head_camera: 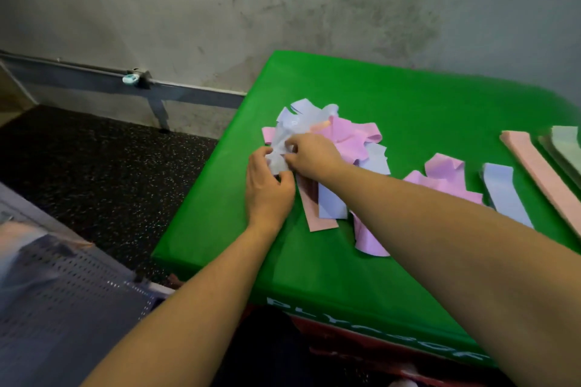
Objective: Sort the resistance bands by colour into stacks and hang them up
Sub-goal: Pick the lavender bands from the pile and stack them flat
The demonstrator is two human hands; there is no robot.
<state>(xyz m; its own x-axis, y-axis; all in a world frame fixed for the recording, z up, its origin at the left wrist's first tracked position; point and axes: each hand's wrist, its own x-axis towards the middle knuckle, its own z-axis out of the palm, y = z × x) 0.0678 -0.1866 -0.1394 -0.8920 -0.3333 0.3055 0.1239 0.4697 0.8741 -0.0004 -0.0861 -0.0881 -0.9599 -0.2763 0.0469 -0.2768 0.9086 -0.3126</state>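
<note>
Step in hand: sorting, judged about midway; a mixed pile was still unsorted and nothing in view had been hung.
Left hand (267, 185): near the worktop's left edge, its fingers curled round the near end of a crumpled pale blue band (279, 151).
Right hand (309, 155): just beyond the left one and touching the same band, its fingertips pinching it at the top of the crumple; the arm crossed over the sorted bands from the right.
Pile (333, 148): on the green worktop (314, 261) toward its left edge, with purple, pale blue and pink bands overlapping; one pink and one blue strip stuck out toward the near edge.
Purple stack (443, 177): loose and folded, right of the pile, partly behind the right forearm.
Blue stack (503, 188): flat, just right of the purple one.
Pink stack (534, 166): long and straight, further right.
Green stack (566, 144): pale, at the right edge, cut off by the frame.
Next move: judged to call for freeing the blue band from the tangle, smoothing it flat and laying it on the blue stack, with the purple bands lying over it held back so they do not drag along.
Hanging place: not identifiable; a rail (94, 72) ran along the far wall, but its use could not be told.
</note>
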